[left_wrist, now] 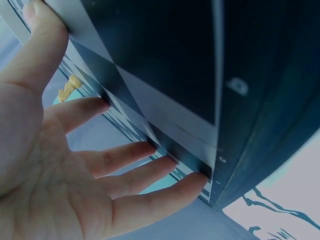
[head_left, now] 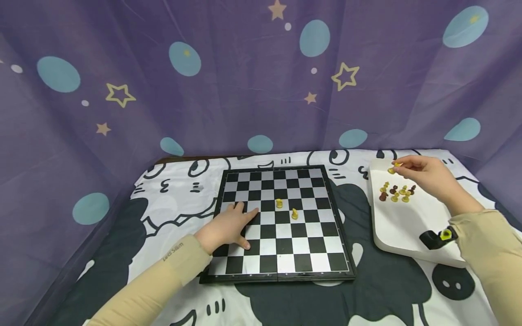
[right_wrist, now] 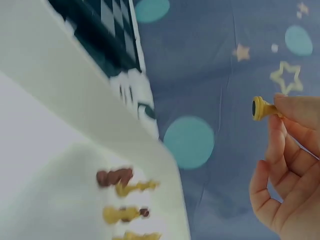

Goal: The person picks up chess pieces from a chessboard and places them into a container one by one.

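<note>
My left hand (head_left: 228, 225) rests on the left side of a black-and-white chessboard (head_left: 284, 246), fingers spread and fingertips touching the squares, as the left wrist view also shows. Two yellow chess pieces stand near the board's middle, one piece (head_left: 279, 203) slightly farther back than the other piece (head_left: 295, 213). Over the far left part of a white tray (head_left: 401, 235), my right hand (head_left: 426, 175) pinches a yellow chess piece (right_wrist: 260, 108) between thumb and fingers. Its dark round base faces outward in the right wrist view; the fingers cover its top.
Several yellow and dark brown chess pieces (head_left: 394, 198) are grouped in the tray, below the right hand. The tray lies right of the board on a patterned cloth (head_left: 326, 303). A purple curtain (head_left: 244, 113) hangs behind.
</note>
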`<state>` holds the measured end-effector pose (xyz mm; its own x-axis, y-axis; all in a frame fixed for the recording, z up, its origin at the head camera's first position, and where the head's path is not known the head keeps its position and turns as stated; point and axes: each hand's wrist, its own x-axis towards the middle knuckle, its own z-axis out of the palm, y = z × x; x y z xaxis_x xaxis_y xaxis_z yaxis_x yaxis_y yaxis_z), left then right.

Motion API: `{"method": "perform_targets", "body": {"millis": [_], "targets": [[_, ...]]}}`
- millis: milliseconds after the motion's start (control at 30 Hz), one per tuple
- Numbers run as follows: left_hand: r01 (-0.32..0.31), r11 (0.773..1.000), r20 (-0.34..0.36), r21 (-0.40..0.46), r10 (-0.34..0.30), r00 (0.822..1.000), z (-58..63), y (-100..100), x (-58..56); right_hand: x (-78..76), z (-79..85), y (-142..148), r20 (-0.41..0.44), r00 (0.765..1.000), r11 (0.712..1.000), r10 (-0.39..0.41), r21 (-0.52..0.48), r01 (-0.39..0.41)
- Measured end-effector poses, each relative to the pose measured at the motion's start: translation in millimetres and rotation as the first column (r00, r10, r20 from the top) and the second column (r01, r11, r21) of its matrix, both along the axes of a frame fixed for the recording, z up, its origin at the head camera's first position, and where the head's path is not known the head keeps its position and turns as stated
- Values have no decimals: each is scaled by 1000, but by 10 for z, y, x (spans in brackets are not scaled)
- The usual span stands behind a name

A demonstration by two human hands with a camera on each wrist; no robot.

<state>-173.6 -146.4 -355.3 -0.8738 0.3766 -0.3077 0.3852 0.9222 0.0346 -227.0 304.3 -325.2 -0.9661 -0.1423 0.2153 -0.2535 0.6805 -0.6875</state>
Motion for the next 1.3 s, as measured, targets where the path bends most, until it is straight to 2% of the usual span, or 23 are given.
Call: {"method": "perform_targets", "body": {"millis": [300,600,867,1133,1300], "targets": [[4,1000,13,-6,-4,1000,-2,6,-8,-96,-207,297,49,995,995,-87,47,84],[6,1000,13,-6,-6,1000,1,11,-2,-116,-376,505,149,974,981,-170,121,153],[6,1000,9,-9,-6,1000,12,13,-6,-116,-497,598,164,964,970,-209,162,182],[4,1000,7,-6,-4,1000,2,3,-16,-123,-601,660,176,963,968,-204,185,171],[4,1000,11,-13,-4,1000,-6,-2,-17,-114,-661,650,206,954,965,-217,190,179]]}}
